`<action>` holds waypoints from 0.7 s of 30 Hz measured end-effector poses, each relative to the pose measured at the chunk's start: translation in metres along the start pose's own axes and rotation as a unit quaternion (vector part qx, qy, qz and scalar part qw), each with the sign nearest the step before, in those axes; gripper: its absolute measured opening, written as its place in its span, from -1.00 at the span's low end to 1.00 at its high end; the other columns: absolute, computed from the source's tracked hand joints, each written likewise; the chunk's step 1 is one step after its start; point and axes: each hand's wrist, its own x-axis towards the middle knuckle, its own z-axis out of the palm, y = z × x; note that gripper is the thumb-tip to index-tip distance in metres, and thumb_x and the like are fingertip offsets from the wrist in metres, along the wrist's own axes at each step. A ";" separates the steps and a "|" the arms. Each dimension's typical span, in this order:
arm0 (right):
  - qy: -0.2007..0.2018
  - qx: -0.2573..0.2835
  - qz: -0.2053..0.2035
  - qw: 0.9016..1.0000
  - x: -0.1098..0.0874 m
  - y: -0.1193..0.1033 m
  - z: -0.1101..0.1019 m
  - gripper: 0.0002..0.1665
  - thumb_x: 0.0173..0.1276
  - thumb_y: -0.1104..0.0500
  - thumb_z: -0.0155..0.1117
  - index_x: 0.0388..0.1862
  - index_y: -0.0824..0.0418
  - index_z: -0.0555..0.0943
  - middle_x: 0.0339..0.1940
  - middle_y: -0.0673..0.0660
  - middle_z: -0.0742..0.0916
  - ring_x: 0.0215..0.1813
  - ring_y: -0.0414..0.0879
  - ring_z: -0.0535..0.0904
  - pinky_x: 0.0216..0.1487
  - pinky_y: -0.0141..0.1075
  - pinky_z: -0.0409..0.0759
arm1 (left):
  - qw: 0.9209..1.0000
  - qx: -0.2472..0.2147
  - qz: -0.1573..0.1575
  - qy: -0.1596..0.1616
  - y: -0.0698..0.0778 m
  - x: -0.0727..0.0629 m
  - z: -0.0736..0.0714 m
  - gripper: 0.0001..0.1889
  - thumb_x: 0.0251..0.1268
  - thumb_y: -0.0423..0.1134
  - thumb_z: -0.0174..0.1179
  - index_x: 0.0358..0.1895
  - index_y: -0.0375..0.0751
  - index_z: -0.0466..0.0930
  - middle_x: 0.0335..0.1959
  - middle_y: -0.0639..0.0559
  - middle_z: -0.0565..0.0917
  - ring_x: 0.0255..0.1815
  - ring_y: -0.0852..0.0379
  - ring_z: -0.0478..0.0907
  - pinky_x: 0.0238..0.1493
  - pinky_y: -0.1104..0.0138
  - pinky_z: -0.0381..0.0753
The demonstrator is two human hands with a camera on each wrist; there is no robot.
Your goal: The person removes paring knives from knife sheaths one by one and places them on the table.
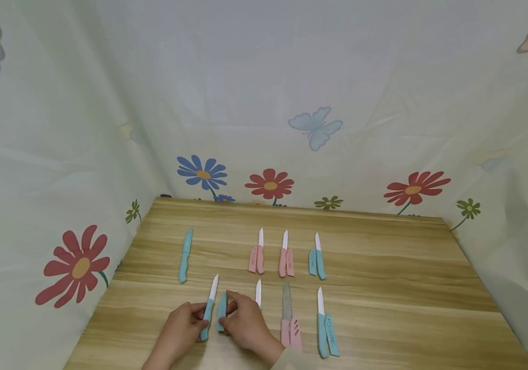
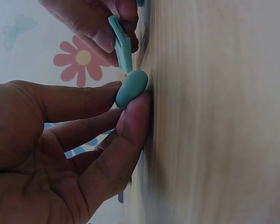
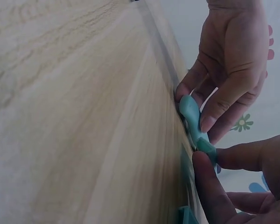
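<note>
My left hand [image 1: 178, 329] pinches the teal handle of a paring knife [image 1: 207, 316] between thumb and fingers. Its bare white blade points away from me, over the near left part of the table. Just to the right, my right hand [image 1: 248, 325] holds a teal blade sheath [image 1: 222, 312] by its sides. Knife and sheath are side by side and apart in the head view. In the left wrist view the rounded handle end [image 2: 132, 88] shows between the fingers, with the sheath [image 2: 123, 52] beyond. A white blade [image 1: 258, 292] pokes out behind my right hand; its handle is hidden.
At the back left of the wooden table [image 1: 384, 298] lies a sheathed teal knife [image 1: 185, 259]. Two pink knives [image 1: 260, 259] and a teal one [image 1: 321, 262] lie beside their sheaths. Nearer are a pink silver-bladed knife [image 1: 287, 300] and another teal knife [image 1: 322, 331].
</note>
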 end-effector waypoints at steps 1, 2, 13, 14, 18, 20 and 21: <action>0.006 -0.017 -0.002 1.000 0.000 0.000 0.000 -0.22 0.22 0.38 0.49 0.42 0.47 0.44 -0.19 0.11 0.69 -0.42 -0.30 0.61 -0.39 -0.42 0.59 | 1.000 0.006 0.000 0.002 0.001 0.000 0.000 -0.55 0.16 -0.54 0.37 0.18 -0.47 0.65 -0.30 -0.05 0.58 -0.40 0.17 0.60 -0.54 0.42 0.64; 0.012 -0.037 -0.001 0.999 0.000 0.000 0.001 -0.23 0.21 0.36 0.50 0.40 0.45 0.46 -0.18 0.09 0.69 -0.39 -0.32 0.58 -0.35 -0.43 0.57 | 1.000 0.012 0.001 0.003 0.001 0.000 0.000 -0.54 0.15 -0.53 0.38 0.18 -0.46 0.65 -0.30 -0.04 0.58 -0.39 0.17 0.59 -0.53 0.42 0.63; 0.025 -0.106 -0.010 0.994 -0.001 -0.002 0.006 -0.28 0.17 0.33 0.55 0.31 0.50 0.55 -0.24 0.04 0.60 -0.28 -0.21 0.46 -0.24 -0.42 0.48 | 0.997 0.080 0.007 0.020 0.006 0.002 0.002 -0.55 0.11 -0.48 0.43 0.14 -0.35 0.71 -0.32 0.05 0.63 -0.35 0.24 0.55 -0.40 0.44 0.51; 0.024 -0.108 -0.011 0.994 -0.001 -0.003 0.007 -0.28 0.17 0.32 0.56 0.31 0.49 0.55 -0.24 0.04 0.59 -0.28 -0.21 0.45 -0.25 -0.42 0.48 | 0.996 0.084 0.006 0.022 0.006 0.002 0.003 -0.56 0.11 -0.48 0.44 0.13 -0.33 0.71 -0.33 0.06 0.63 -0.35 0.24 0.55 -0.39 0.44 0.50; 0.016 -0.110 -0.009 0.994 -0.003 -0.004 0.008 -0.30 0.18 0.33 0.55 0.31 0.46 0.56 -0.26 0.04 0.58 -0.35 -0.23 0.47 -0.31 -0.43 0.46 | 0.996 0.092 -0.001 0.021 0.007 0.001 0.004 -0.56 0.13 -0.46 0.43 0.15 -0.32 0.71 -0.31 0.07 0.63 -0.33 0.23 0.54 -0.34 0.44 0.49; 0.012 -0.112 -0.013 0.994 -0.003 -0.004 0.009 -0.31 0.19 0.32 0.54 0.31 0.46 0.56 -0.28 0.03 0.57 -0.37 -0.26 0.45 -0.33 -0.43 0.43 | 0.995 0.093 0.004 0.018 0.008 0.001 0.005 -0.56 0.15 -0.46 0.42 0.16 -0.35 0.69 -0.30 0.06 0.62 -0.31 0.23 0.53 -0.33 0.44 0.50; 0.010 -0.115 -0.015 0.993 -0.003 -0.004 0.009 -0.32 0.20 0.32 0.54 0.30 0.45 0.57 -0.30 0.02 0.57 -0.37 -0.27 0.44 -0.33 -0.43 0.42 | 0.995 0.094 0.007 0.018 0.008 0.000 0.005 -0.56 0.15 -0.45 0.42 0.16 -0.36 0.69 -0.29 0.06 0.62 -0.31 0.23 0.53 -0.33 0.44 0.50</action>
